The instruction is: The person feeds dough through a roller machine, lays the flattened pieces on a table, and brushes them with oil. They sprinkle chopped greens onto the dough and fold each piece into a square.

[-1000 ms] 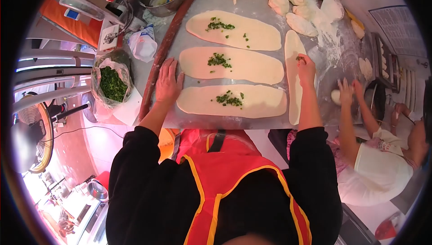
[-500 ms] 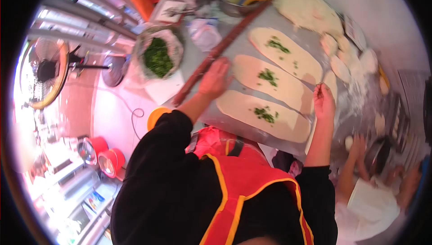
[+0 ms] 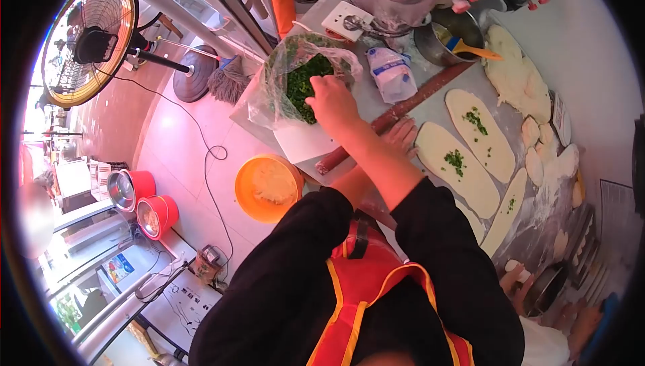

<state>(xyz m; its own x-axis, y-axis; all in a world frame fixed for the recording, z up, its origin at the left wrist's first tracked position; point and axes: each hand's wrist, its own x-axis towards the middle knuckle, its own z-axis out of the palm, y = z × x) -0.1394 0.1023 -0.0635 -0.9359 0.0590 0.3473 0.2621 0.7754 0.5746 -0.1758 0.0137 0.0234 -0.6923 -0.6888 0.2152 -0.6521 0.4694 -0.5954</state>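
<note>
My right hand (image 3: 334,105) is crossed over my left forearm and reaches into a clear plastic bag (image 3: 269,100) of chopped green onions (image 3: 301,92). Its fingers are curled together at the greens, the tips partly hidden. My left hand (image 3: 402,136) lies flat on the work table, fingers stretched out, beside a long reddish-brown rolling pin (image 3: 433,86). To its right are flattened oval sheets of dough (image 3: 463,168), with small heaps of greens on them. A narrower dough strip (image 3: 505,213) lies at the right; another sheet is partly covered by my arm.
A metal bowl with an orange-handled brush (image 3: 470,49) stands at the back, near a large dough mass (image 3: 517,73). A white-and-blue packet (image 3: 392,75) lies behind the pin. An orange tub (image 3: 267,188) is below left. Another person's hands (image 3: 516,282) are at lower right.
My right hand has moved from the dough sheets at the right, across my left arm, to the bag of greens. The view has swung left. My left hand stays by the rolling pin.
</note>
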